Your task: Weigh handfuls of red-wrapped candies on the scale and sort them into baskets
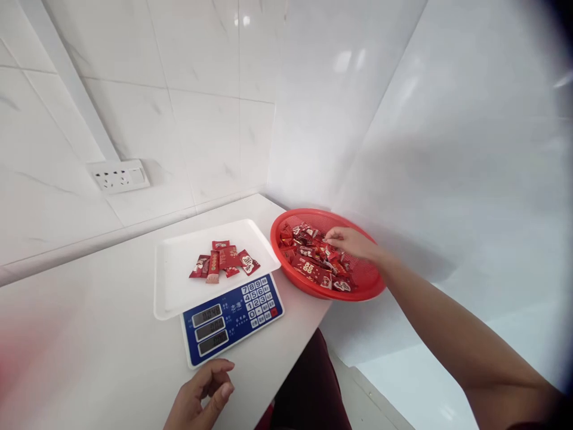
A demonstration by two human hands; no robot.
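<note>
Near the front edge of the worktop (pixel 111 364), the left hand (pixel 200 391) is half-curled and holds nothing, just short of the blue scale (pixel 237 319). Atop its far part, a white tray (pixel 174 292) bears a small pile of red packets (pixel 230 257), probably light, with slick wrappers; a pinch across the middle or at a flat end should suit. Rightward, a red basket (pixel 276 239) holds many loose packets (pixel 308 269), where the right hand (pixel 351 240) has its fingertips drawn together; whether they grip one, I cannot tell.
</note>
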